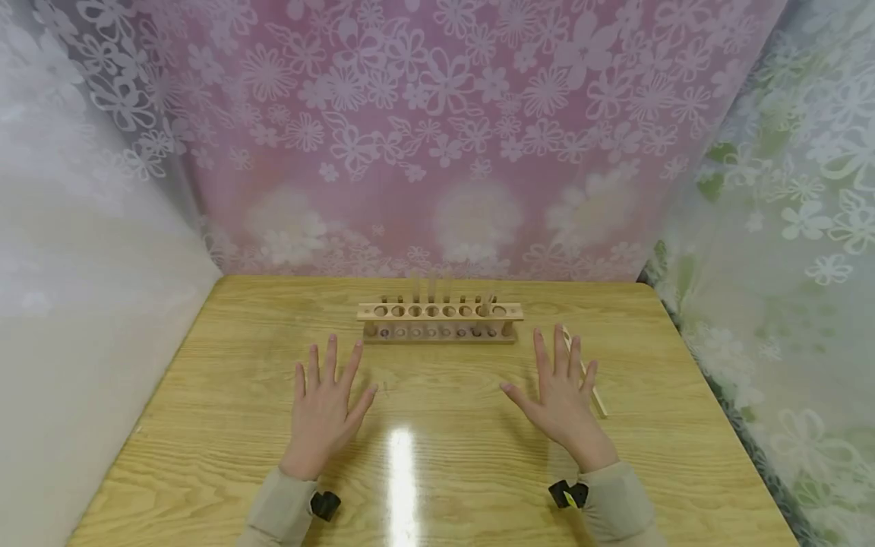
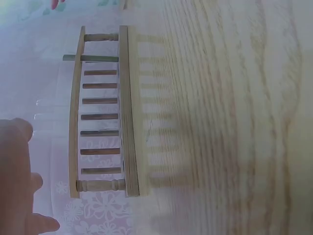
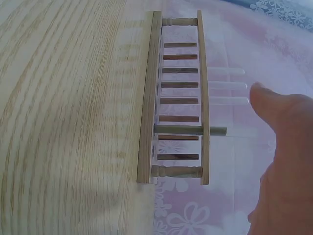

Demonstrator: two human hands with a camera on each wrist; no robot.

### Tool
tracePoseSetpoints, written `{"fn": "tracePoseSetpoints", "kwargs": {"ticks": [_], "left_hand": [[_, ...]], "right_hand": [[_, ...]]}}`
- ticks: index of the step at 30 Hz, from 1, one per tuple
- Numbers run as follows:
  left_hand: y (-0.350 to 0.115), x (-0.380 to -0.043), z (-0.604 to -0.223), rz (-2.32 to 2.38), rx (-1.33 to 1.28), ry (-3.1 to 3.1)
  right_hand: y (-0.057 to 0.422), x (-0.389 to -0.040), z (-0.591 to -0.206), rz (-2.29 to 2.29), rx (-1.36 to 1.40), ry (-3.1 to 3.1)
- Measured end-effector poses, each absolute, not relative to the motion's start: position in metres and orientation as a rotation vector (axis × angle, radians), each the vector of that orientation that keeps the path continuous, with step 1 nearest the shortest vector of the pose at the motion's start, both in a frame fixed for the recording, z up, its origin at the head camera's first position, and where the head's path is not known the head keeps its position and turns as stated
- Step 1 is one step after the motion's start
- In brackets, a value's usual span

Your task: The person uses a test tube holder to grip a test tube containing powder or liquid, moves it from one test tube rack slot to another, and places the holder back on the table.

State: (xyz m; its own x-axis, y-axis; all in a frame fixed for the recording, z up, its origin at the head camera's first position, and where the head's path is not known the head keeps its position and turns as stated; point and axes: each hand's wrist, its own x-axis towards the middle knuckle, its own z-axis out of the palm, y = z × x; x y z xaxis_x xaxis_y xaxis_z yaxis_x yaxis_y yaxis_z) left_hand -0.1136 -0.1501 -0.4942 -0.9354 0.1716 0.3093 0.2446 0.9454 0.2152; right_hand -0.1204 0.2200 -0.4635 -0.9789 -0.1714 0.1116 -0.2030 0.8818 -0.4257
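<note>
A wooden test tube rack (image 1: 437,312) stands near the back of the table, with a row of round holes and a row of pegs behind. Three clear test tubes (image 3: 227,85) sit upside down on the middle pegs. A test tube with grey-green contents (image 3: 215,130) stands in a hole toward the right end. My left hand (image 1: 320,418) is over the table in front of the rack's left side, fingers spread, holding nothing. In front of the rack's right side, my right hand (image 1: 564,403) has its fingers spread too and holds nothing.
A slim, light wooden piece with a slit (image 1: 597,396) lies on the table, partly hidden beneath my right hand's fingers. Behind the wood-grain table (image 1: 225,319) hangs a pink flowered curtain (image 1: 383,182). Pale cloth stands along both sides.
</note>
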Motion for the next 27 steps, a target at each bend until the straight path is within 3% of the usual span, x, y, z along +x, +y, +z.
{"fn": "tracePoseSetpoints", "kwargs": {"ticks": [27], "left_hand": [[-0.162,-0.138,-0.473,-0.263,-0.421,-2.526]], "right_hand": [[0.234,-0.142,-0.473,1.363,0.239,-2.484]]}}
